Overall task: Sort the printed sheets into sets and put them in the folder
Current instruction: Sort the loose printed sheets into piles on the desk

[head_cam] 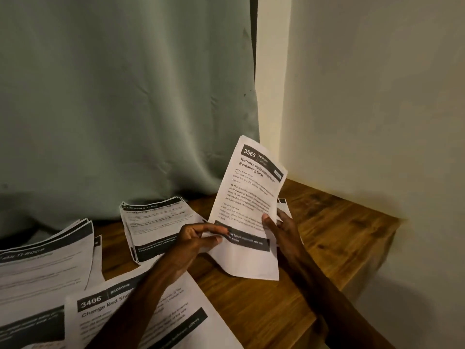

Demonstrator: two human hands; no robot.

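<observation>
Upright, the sheet point(247, 197) is pinched between left hand point(198, 238) and right hand point(279, 226).

Hanging at back left: pale grey-green fabric curtain point(125, 96), soft vertical folds, hem down on brown wood-grain tabletop point(327, 222). To right: plain cream painted wall point(377, 96), touching tabletop's far edge. Dim warm light; shadow under tabletop's right edge.

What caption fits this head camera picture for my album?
Left hand and right hand hold sheet 3565 above a wooden table beside paper piles.
</observation>
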